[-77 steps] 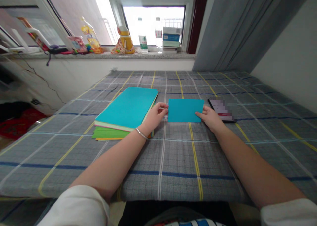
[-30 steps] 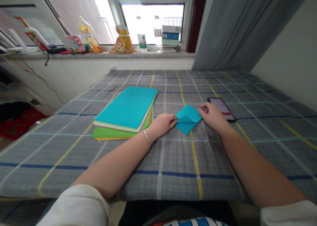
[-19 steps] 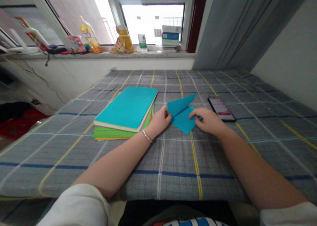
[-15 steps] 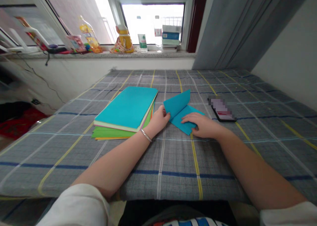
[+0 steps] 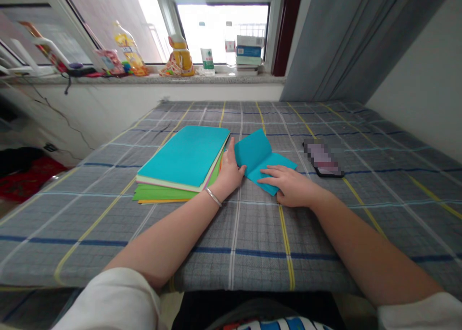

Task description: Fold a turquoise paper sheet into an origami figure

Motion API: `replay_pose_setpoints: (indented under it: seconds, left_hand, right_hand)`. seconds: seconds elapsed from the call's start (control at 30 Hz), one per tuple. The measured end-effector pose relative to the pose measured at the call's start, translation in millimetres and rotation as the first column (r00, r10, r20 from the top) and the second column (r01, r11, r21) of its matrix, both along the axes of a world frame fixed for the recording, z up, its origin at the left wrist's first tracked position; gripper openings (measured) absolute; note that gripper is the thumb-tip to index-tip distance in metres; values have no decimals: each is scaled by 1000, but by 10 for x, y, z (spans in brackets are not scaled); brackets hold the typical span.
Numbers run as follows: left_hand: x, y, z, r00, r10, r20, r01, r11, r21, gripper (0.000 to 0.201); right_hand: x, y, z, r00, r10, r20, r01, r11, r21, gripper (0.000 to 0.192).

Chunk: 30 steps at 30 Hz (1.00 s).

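Blue paper lies on the checked surface, only partly folded: the right hand rests flat and open on its near half, while the left hand lifts the other flap up with its fingers. No fold is pressed flat yet. A stack of colored sheets waits at 9 o'clock of the paper, a phone at 3 o'clock.

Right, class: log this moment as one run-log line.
left hand: lifts flap of teal sheet | right hand: flat, pinning teal sheet | paper stack: beside left hand | phone: right of sheet
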State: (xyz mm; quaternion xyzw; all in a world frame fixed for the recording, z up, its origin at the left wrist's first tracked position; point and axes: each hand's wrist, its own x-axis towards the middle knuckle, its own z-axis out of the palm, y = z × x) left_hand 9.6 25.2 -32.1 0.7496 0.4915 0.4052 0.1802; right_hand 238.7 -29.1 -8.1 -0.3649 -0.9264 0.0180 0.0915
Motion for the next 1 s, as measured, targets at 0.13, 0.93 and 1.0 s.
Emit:
replay_pose_setpoints:
  seconds: [0.13,0.93,1.0]
  left_hand:
    - [-13,23,27,1000,9,15,-8,995,-98,93]
    - [-64,17,64,1000,-9,-6,8,995,-99,88]
    - [-61,-14,84,997,-10,-78,3,996,-89,81]
  right_hand:
    - [-24,-7,-15,1000,0,-10,0,1000,-9,71]
    - [18,21,51,962,16,-273,-40,996,-83,18]
    - [3,-7,97,964,-32,-263,-15,985,-173,19]
